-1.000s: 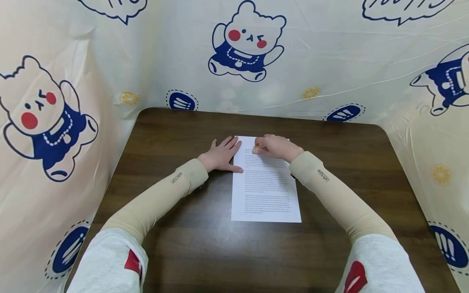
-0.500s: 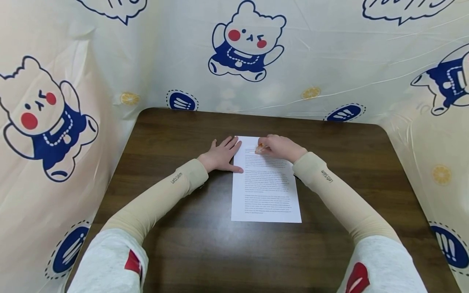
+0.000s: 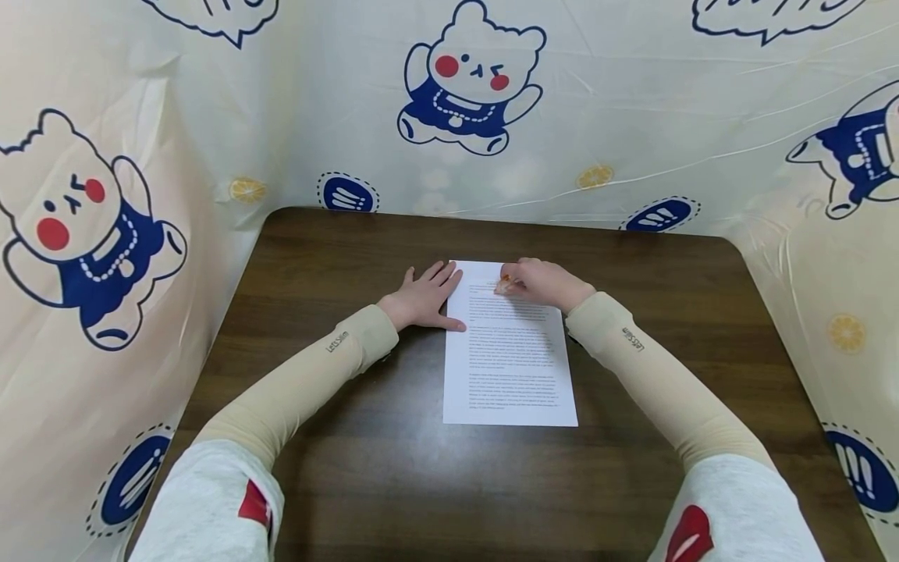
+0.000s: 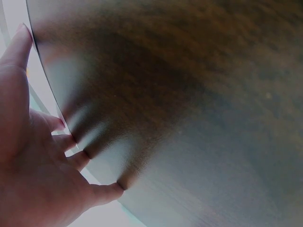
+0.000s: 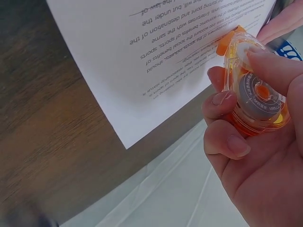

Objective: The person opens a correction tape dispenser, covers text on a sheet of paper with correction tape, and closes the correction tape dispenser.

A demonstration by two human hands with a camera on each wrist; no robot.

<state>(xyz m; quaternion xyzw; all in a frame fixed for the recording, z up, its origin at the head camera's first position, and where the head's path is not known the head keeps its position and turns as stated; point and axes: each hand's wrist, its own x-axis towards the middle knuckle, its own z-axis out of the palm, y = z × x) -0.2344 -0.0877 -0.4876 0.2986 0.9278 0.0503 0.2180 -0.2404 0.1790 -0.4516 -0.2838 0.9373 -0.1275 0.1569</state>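
Note:
A printed sheet of paper lies on the brown table in the head view. My left hand rests on its upper left edge, fingers spread and straight; in the left wrist view the fingertips touch down near that edge. Near the top of the text, my right hand grips a clear orange correction tape. The right wrist view shows thumb and curled fingers around its case, with the orange tip down by the printed lines. Whether tape is laid there is too small to tell.
The wooden table extends on every side of the sheet. A pale curtain printed with cartoon bears stands behind the table and along both sides.
My right hand has slid a short way to the right along the upper text, carrying the correction tape. The left hand and the sheet have stayed in place.

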